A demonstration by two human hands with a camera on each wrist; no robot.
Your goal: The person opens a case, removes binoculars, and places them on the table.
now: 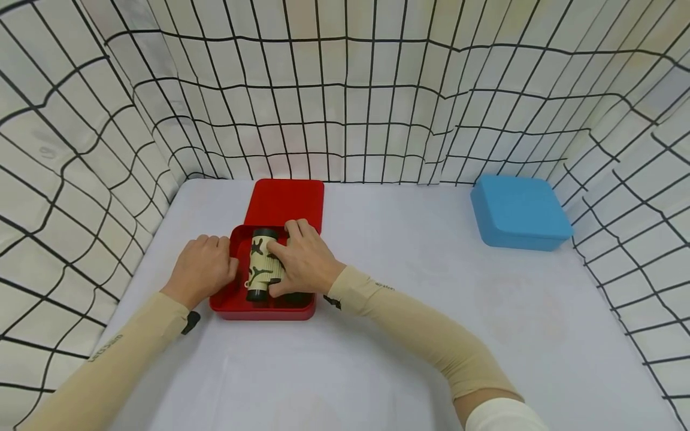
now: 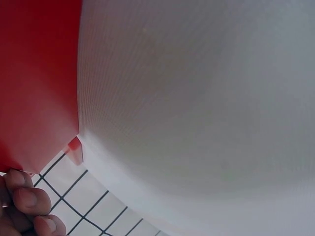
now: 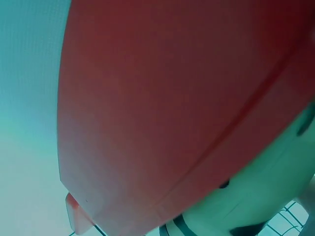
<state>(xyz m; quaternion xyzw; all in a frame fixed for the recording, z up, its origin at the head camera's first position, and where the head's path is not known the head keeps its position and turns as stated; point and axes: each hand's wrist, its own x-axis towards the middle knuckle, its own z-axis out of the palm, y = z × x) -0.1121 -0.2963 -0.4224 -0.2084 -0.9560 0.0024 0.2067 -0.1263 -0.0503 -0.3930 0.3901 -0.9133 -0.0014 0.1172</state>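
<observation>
In the head view, an open red box stands on the white counter, its red lid reaching out toward twelve o'clock. Camouflage-patterned binoculars lie inside the box, barrels running roughly from twelve to six. The right hand comes in from four o'clock and grips the binoculars from above, thumb and fingers bent over them. The left hand, at the box's nine o'clock side, is curled over its wall and holds it. A blue box sits well apart, between two and three o'clock from the red one.

In the left wrist view, the red box's wall fills ten o'clock, and the left hand's bent fingertips touch its edge at about seven.

In the right wrist view, tinted greenish, the wall spans the middle, with the binoculars showing at five o'clock.
</observation>
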